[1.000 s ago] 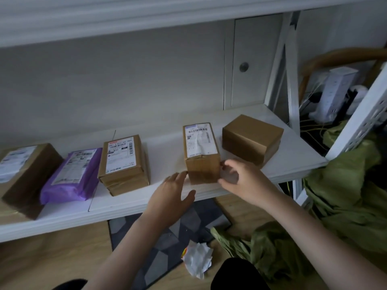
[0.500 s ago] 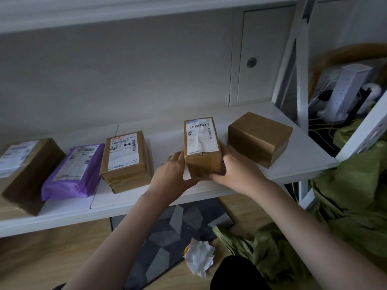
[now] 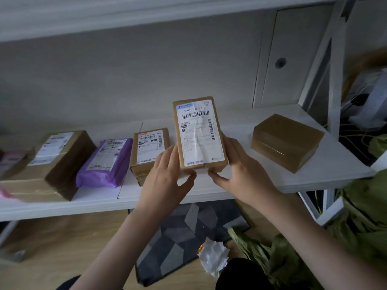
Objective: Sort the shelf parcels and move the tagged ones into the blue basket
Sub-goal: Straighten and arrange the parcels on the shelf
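Lifted since half a second ago, the labelled box (image 3: 200, 133) is now off the white shelf (image 3: 230, 191), tilted with its label facing the camera. Left hand (image 3: 165, 181) grips its left side, right hand (image 3: 240, 174) its right side, both thumbs under the near bottom edge. Bare shelf lies beneath it, between the second labelled box (image 3: 149, 153) on the left and the plain brown box (image 3: 287, 142), well apart on the right near the shelf's end. Farther left sit a purple mailer (image 3: 104, 164) and a larger box (image 3: 56, 162), its near corner at the front edge.
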